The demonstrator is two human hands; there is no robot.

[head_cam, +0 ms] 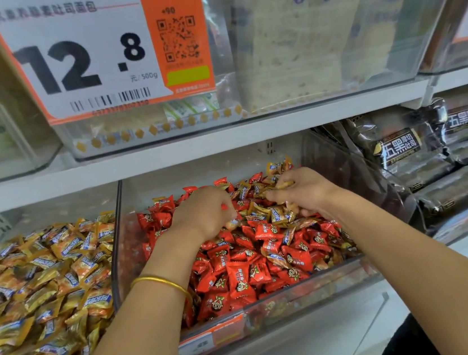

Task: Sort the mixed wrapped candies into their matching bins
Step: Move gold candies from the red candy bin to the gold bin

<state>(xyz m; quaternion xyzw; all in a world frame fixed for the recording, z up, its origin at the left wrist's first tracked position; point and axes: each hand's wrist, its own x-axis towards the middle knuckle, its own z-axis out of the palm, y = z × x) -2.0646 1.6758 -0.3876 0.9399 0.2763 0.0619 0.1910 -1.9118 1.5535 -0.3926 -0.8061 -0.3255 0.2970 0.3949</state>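
Counting what lies at this shelf, we list:

1. Middle bin [313, 279], clear plastic, heaped with red candies [240, 282]. Stray gold pieces [276, 215] lie mixed into the heap at its back right. An orange label [217, 337] is fixed to the front wall.

2. Left bin [54, 211], just beside the middle one, filled with gold-wrapped candies [49, 288]. The middle bin's clear side wall [118, 250] stands between the two heaps.

3. Our left hand [201, 210], knuckles up over the red heap, fingers curled down and close together. A pale, blurred wrapper shows at the fingertips; we cannot tell whether it is pinched or merely touched. A thin gold bangle [160, 282] circles the wrist.

4. Our right hand [302, 192], over the mixed patch at the back, fingers bent around several of the stray gold pieces, one wrapper showing at the thumb.

5. Dark bread packs [400, 151], stacked in the compartment to the right, behind the middle bin's tilted clear wall.

6. White shelf edge [194, 149], overhanging the back of the bins close above both hands.

7. Upper bin [376, 71], clear, holding pale wrapped toast loaves [285, 53], with a large price card [79, 57] reading 12.8 on its front.
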